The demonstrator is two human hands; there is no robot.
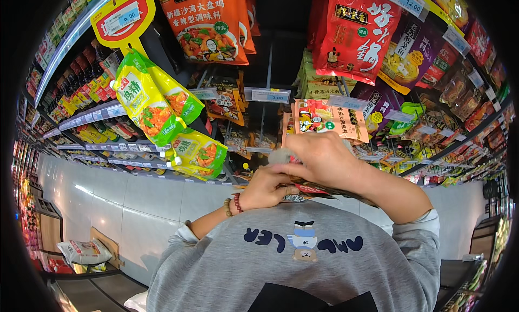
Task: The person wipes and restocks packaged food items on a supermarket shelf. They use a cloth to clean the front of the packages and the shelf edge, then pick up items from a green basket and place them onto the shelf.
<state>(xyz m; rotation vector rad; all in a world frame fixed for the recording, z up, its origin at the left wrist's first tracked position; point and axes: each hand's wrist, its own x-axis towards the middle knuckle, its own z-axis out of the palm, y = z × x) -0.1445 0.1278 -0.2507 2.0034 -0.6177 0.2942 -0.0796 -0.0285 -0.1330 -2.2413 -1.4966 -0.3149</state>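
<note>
Close to my chest, my left hand, with two bead bracelets at its wrist, grips a dark and red printed packet. Most of the packet is hidden behind my hands and forearm. Above it and touching my left hand, my right hand has its fingers around a soft grey thing, apparently a cloth. Just beyond my right hand hangs a peach-coloured seasoning packet on the shelf rack. Red seasoning pouches hang higher up, and an orange pouch hangs to their left.
Yellow-green spouted pouches dangle from a hanging strip at left, jutting toward me. Shelves of bottles stand behind them. Price-tag rails cross the rack. A white sack rests at lower left by the tiled floor.
</note>
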